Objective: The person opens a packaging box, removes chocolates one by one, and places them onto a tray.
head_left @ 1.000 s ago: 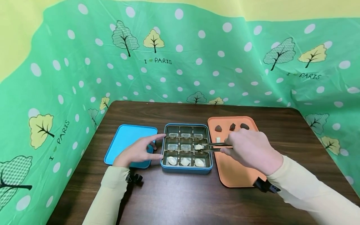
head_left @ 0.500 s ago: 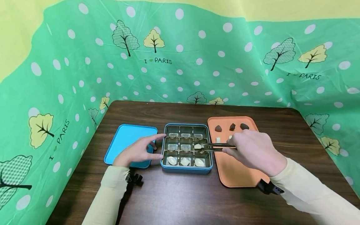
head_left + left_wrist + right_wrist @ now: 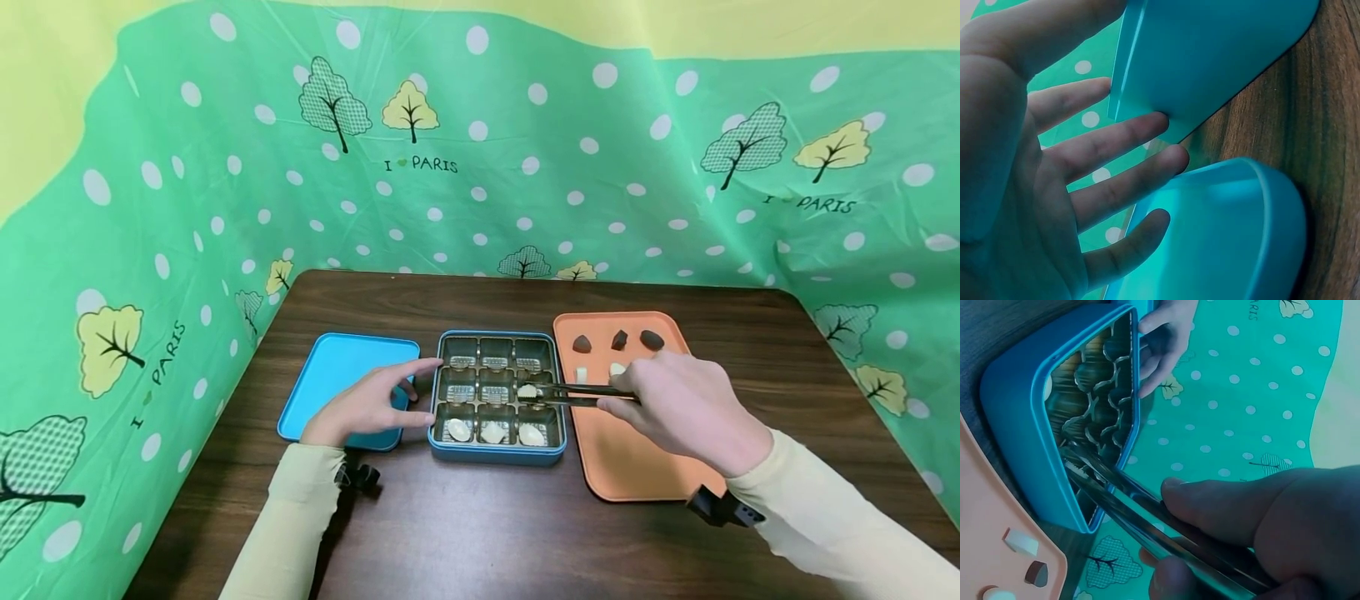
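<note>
My right hand (image 3: pixel 690 406) holds a pair of metal tongs (image 3: pixel 1147 526), gripped between thumb and fingers. Their tips reach into the middle-right compartment of a blue box (image 3: pixel 498 455), where a small white piece (image 3: pixel 528 391) lies between them. The box has a dark divided insert; its front row carries three more whitish pieces (image 3: pixel 532 434). My left hand (image 3: pixel 363 408) is at the box's left side, thumb and fingers extended and spread. In the left wrist view, fingertips (image 3: pixel 1159 122) meet the blue side wall (image 3: pixel 1210 56).
A blue lid (image 3: pixel 352 354) lies left of the box, partly under my left hand. To the right, an orange tray (image 3: pixel 615 467) bears several dark brown pieces (image 3: pixel 619 339) and white ones (image 3: pixel 581 375), partly behind my right hand. A green patterned cloth (image 3: pixel 480 208) hangs behind the table.
My right hand has shifted slightly right, uncovering a white piece on the tray. The tong tips stay in the same compartment, and the white piece there sits slightly further left. The left hand keeps its place.
</note>
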Action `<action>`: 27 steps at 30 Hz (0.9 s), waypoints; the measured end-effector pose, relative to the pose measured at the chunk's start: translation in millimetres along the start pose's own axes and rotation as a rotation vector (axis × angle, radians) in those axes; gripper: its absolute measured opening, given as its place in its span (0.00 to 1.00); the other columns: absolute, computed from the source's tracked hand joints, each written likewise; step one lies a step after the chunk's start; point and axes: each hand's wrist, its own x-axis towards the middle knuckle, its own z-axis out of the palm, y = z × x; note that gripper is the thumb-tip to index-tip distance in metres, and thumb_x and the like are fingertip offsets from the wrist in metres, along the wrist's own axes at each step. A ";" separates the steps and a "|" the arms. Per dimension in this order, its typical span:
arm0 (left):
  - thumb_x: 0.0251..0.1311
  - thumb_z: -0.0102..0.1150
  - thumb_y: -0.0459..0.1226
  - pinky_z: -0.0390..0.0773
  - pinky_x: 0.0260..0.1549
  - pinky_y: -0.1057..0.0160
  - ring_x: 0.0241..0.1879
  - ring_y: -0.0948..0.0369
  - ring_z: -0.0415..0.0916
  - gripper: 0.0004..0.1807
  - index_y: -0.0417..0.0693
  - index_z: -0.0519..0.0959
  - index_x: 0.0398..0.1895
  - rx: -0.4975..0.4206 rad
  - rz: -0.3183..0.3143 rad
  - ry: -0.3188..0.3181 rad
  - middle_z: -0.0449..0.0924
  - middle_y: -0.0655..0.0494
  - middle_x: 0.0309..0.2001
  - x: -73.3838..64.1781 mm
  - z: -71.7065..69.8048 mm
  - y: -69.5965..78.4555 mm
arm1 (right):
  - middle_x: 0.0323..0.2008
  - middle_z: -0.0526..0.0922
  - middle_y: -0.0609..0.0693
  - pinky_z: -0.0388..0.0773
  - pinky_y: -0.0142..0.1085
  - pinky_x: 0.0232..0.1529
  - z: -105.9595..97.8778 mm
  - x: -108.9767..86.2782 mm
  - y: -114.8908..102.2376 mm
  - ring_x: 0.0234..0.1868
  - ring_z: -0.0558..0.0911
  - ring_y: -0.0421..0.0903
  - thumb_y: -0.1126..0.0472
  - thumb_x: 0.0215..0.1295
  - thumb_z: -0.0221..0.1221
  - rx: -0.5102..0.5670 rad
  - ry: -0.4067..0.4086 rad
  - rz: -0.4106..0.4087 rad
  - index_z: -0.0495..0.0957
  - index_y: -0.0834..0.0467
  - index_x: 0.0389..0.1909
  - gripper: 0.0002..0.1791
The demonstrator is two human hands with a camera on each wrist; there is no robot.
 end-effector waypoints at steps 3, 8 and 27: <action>0.61 0.76 0.51 0.77 0.43 0.54 0.49 0.57 0.79 0.47 0.61 0.64 0.82 -0.003 0.001 0.001 0.72 0.56 0.72 -0.1 -0.3 -0.4 | 0.11 0.64 0.39 0.58 0.38 0.12 0.9 -1.4 2.4 0.15 0.65 0.38 0.44 0.68 0.70 0.010 -0.004 0.009 0.85 0.38 0.23 0.13; 0.61 0.76 0.51 0.77 0.43 0.53 0.49 0.58 0.79 0.47 0.61 0.64 0.82 0.006 0.002 -0.001 0.72 0.57 0.72 -0.3 -0.8 -1.4 | 0.14 0.70 0.36 0.62 0.40 0.13 0.0 -3.6 4.7 0.18 0.67 0.39 0.44 0.68 0.70 0.035 -0.015 0.032 0.91 0.39 0.32 0.07; 0.62 0.75 0.50 0.78 0.47 0.51 0.49 0.56 0.80 0.47 0.58 0.64 0.82 -0.009 0.015 -0.002 0.71 0.55 0.73 -1.2 1.3 -1.0 | 0.20 0.78 0.32 0.64 0.40 0.18 -2.3 -14.0 16.4 0.20 0.70 0.38 0.44 0.68 0.68 0.117 -0.022 0.080 0.91 0.37 0.33 0.06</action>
